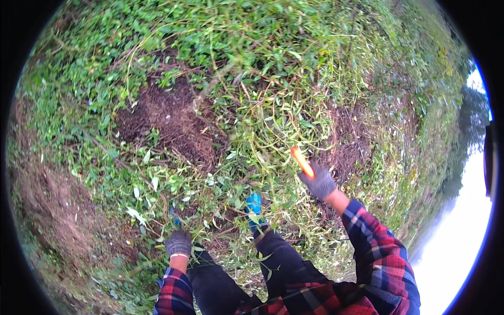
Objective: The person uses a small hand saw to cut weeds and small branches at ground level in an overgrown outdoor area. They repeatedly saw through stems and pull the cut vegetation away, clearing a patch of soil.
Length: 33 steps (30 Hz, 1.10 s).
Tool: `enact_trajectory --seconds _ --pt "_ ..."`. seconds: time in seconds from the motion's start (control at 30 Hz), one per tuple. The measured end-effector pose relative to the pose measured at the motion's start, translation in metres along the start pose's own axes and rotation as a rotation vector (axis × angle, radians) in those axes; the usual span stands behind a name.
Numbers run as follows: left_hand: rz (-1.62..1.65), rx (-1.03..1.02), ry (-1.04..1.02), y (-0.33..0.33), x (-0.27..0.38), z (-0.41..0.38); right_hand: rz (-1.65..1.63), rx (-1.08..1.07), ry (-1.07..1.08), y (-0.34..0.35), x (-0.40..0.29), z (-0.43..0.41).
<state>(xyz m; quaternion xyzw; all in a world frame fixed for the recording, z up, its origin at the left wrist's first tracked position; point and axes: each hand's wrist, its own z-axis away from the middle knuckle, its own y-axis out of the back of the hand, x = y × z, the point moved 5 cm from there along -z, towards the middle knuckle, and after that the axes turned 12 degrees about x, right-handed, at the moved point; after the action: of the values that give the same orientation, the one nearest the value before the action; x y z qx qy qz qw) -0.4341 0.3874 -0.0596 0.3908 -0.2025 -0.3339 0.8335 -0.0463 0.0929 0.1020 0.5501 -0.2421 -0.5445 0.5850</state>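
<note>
My right hand [319, 184], in a grey knit glove, is closed around the bright orange-red handle [302, 162] of a hand tool. The handle slants up and to the left over the weeds; the tool's working end cannot be made out among the blurred stems. Low on the left, my left hand [178, 243] wears a matching glove and is closed on leafy green stems [197, 230] beside my left leg. Tangled vines and weeds [252, 134] spread in front of me, partly covering my blue shoes [254, 206].
Bare brown soil with dry plant litter [169, 118] shows ahead to the left, and another brown patch [350, 138] lies on the right. A thin woody stem [114, 157] crosses the growth at left. Dark trees [472, 118] stand at the far right edge.
</note>
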Motion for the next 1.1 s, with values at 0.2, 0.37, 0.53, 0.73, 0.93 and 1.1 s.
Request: enact_trajectory --seconds 0.2,0.37,0.53,0.73,0.93,1.1 --pt "0.056 0.105 -0.028 0.027 -0.006 0.011 -0.457 0.306 -0.475 -0.002 0.019 -0.154" --pt "0.109 0.242 -0.152 0.01 0.004 0.011 -0.047 0.219 -0.546 -0.113 0.083 -0.115" --pt "0.032 0.051 -0.025 0.034 -0.003 0.018 0.028 -0.313 -0.509 -0.126 0.099 0.07" --pt "0.1 0.262 -0.058 0.068 0.033 0.02 0.482 0.056 0.166 -0.066 0.119 0.076" --pt "0.213 0.223 -0.128 0.097 0.067 0.024 -0.84 0.244 -0.642 -0.006 0.065 -0.121" --pt "0.441 0.322 -0.416 0.105 0.148 0.02 -1.286 -0.07 -0.604 -0.074 -0.018 -0.172"
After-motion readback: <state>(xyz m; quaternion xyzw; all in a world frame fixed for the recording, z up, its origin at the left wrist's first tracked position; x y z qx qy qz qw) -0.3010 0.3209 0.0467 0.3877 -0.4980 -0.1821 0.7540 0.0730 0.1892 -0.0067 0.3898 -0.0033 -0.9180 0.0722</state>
